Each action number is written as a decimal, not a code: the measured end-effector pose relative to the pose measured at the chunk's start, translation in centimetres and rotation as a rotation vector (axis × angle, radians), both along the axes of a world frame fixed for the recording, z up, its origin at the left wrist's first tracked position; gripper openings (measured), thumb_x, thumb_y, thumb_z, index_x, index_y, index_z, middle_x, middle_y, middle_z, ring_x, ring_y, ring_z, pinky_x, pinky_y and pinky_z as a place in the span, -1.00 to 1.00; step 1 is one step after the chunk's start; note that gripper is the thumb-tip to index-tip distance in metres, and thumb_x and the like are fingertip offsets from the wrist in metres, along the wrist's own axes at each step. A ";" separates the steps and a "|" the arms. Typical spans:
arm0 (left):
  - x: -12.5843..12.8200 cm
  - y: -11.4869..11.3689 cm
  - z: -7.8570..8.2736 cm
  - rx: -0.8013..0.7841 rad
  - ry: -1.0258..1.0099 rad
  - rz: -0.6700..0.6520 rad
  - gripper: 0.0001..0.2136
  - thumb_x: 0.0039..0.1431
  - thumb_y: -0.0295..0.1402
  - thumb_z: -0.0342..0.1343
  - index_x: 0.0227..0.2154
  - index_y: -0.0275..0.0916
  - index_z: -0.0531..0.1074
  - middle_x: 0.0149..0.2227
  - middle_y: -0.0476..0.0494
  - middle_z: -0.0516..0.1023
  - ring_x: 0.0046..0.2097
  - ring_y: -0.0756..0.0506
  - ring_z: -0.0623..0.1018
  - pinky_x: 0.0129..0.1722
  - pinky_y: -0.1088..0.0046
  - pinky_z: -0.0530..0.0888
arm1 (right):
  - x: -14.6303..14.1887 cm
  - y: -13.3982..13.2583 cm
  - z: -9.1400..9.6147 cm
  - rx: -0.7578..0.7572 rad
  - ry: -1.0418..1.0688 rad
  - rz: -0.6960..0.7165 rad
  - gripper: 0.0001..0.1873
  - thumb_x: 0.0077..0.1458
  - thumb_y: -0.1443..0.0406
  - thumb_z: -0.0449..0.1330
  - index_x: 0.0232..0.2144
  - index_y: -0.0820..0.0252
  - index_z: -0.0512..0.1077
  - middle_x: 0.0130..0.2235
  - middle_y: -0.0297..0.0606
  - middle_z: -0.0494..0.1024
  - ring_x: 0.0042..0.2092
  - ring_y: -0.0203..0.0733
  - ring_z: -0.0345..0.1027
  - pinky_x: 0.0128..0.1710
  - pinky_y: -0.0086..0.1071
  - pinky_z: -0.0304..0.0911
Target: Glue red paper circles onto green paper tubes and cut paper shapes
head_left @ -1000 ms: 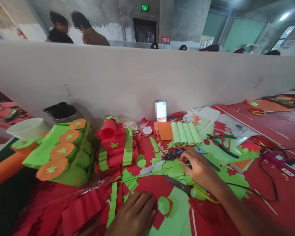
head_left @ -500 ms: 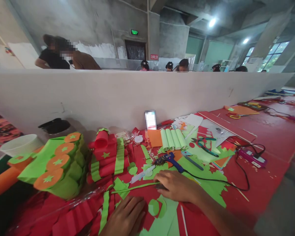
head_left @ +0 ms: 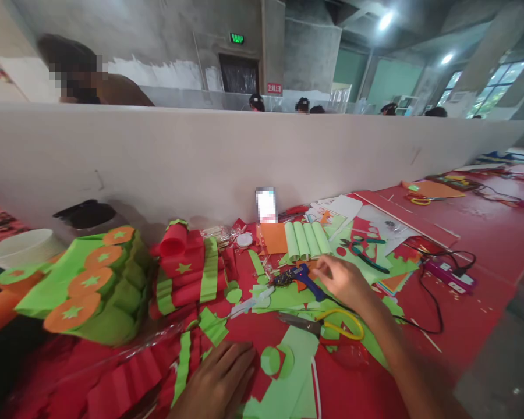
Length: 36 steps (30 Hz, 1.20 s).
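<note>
My left hand (head_left: 222, 375) lies palm down on the red tabletop, fingers stretched out and holding nothing. Beside it are light green paper circles (head_left: 271, 361) and a light green sheet (head_left: 288, 372). My right hand (head_left: 343, 282) is reaching over the table, its fingers loosely bent and apart. Its fingertips are close to the handle of a blue hot glue gun (head_left: 301, 276) and just below several light green paper rolls (head_left: 305, 241). Scissors (head_left: 314, 326) with yellow and red handles lie on the paper, below my right hand.
Star-marked orange and green paper rolls (head_left: 89, 282) stand left, with a red paper bundle (head_left: 187, 273) beside them. Green-handled pliers (head_left: 367, 256), a purple power strip (head_left: 449, 276) and cords lie right. A phone (head_left: 266, 206) leans against the white partition (head_left: 179, 157); people are beyond.
My right hand has left the scissors and moved up and right toward the glue gun. The scissors now show on the table. My left hand has stayed nearly in place.
</note>
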<state>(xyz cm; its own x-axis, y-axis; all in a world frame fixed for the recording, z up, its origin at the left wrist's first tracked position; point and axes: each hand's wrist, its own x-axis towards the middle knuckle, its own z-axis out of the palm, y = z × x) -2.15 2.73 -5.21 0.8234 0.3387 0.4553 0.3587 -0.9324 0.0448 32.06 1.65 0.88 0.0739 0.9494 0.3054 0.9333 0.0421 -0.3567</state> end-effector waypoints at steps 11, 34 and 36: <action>0.0 -0.7 2.1 -0.111 0.053 0.033 -0.71 0.26 -0.52 -0.06 -0.05 -0.16 0.45 -0.07 -0.11 0.57 -0.04 -0.11 0.54 -0.01 0.35 0.53 | 5.0 0.5 -4.6 0.048 -0.298 -0.013 -0.87 0.21 0.34 0.03 -0.21 0.17 0.36 -0.25 -0.09 0.56 -0.16 -0.02 0.45 -0.16 -0.28 0.27; 0.5 -1.1 2.8 -0.263 -0.001 0.077 -0.75 0.27 -0.49 -0.05 -0.06 -0.16 0.43 -0.14 -0.15 0.54 -0.12 -0.11 0.49 -0.09 0.37 0.51 | -7.8 -1.6 -2.3 -0.140 -0.437 0.268 -0.82 0.33 0.18 0.06 -0.15 0.04 0.43 -0.46 -0.29 0.58 -0.45 -0.13 0.46 -0.51 -0.37 0.03; 0.5 -1.2 2.5 -0.273 0.008 0.086 -0.75 0.26 -0.48 -0.02 -0.06 -0.16 0.43 -0.13 -0.15 0.54 -0.11 -0.12 0.49 -0.09 0.36 0.51 | -7.2 -1.5 -3.0 -0.140 -0.434 0.254 -0.80 0.31 0.17 0.08 -0.13 0.07 0.44 -0.42 -0.25 0.60 -0.42 -0.13 0.48 -0.48 -0.38 0.09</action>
